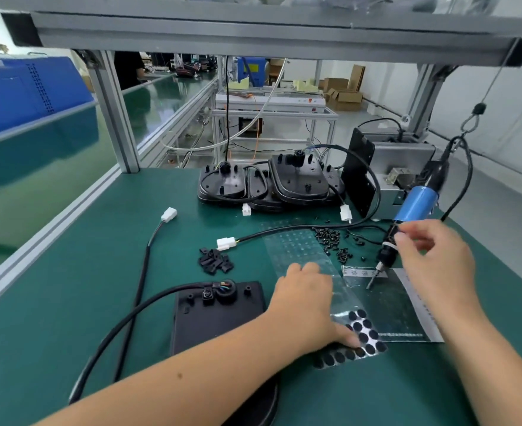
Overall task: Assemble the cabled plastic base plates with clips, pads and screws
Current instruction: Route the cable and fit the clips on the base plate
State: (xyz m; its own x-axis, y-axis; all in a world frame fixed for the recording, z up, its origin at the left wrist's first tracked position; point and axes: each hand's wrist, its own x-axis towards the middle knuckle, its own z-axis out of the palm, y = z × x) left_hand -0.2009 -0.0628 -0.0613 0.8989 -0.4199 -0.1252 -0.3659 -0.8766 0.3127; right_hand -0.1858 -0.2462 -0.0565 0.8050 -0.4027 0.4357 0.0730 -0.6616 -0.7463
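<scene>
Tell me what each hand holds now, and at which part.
The right hand grips the electric screwdriver at its black lower barrel. The left hand holds nothing; it rests on the pad sheet.

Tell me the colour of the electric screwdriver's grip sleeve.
Blue, on the electric screwdriver hanging by the right hand; head view shows it best.

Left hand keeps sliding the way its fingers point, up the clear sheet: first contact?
Probably the loose pile of black screws past the far end of the clear pad sheet. The left hand rests on that sheet; the depth is unclear.
</scene>
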